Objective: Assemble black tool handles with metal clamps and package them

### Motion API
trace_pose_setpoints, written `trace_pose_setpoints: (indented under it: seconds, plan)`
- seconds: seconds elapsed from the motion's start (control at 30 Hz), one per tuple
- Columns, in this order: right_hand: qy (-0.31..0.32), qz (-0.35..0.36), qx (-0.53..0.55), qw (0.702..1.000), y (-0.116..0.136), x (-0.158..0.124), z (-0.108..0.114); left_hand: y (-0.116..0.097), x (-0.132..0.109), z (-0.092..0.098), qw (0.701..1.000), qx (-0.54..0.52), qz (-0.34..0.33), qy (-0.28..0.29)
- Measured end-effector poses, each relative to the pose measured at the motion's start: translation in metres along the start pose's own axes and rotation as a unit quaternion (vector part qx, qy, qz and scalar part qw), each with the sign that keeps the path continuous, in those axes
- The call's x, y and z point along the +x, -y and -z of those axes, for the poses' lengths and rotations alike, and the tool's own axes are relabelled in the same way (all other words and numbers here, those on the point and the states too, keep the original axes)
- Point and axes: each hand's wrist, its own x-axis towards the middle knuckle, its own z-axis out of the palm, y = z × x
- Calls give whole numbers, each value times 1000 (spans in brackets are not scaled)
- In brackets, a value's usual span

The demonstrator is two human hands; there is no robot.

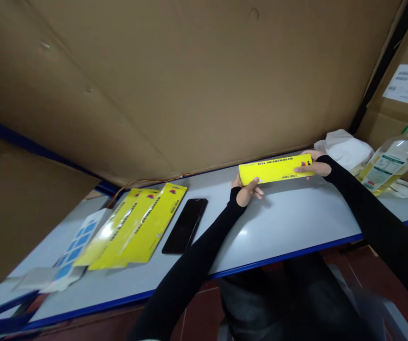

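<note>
Between my two hands is a long yellow package printed "WOODWORKING TOOL" and "SPOKE SHAVE", its lettering upside down to me. My left hand grips its left end, thumb on the front face and some fingers loosely bent below the edge. At the other end, my right hand has its thumb across the front, with the other fingers mostly hidden behind. The package is held up over the table. Several similar yellow packages lie overlapping on the table to the left.
A black phone lies beside the yellow packages. At far left is a blue-and-white printed sheet or wrapper. To the right stand a bottle of yellow liquid and white crumpled material. Cardboard walls the back.
</note>
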Motion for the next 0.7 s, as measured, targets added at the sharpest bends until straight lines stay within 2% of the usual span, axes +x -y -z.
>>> trace_pose_setpoints:
  seconds: [0.2, 0.37, 0.5, 0.7]
  plan:
    - [-70, -7, -44, 997, -1, -4, -13, -10, 6, 13, 999, -5, 3, 49]
    - [-49, -31, -109, 992, -4, -6, -19, -4, 9, 21, 998, -12, 39, 57]
    - [-59, -48, -132, 988, -8, -5, -22, 3, 13, 23, 996, -10, 72, 53]
    - [-60, -43, -144, 987, -19, 2, -18, 3, 14, 22, 996, 5, 78, 47]
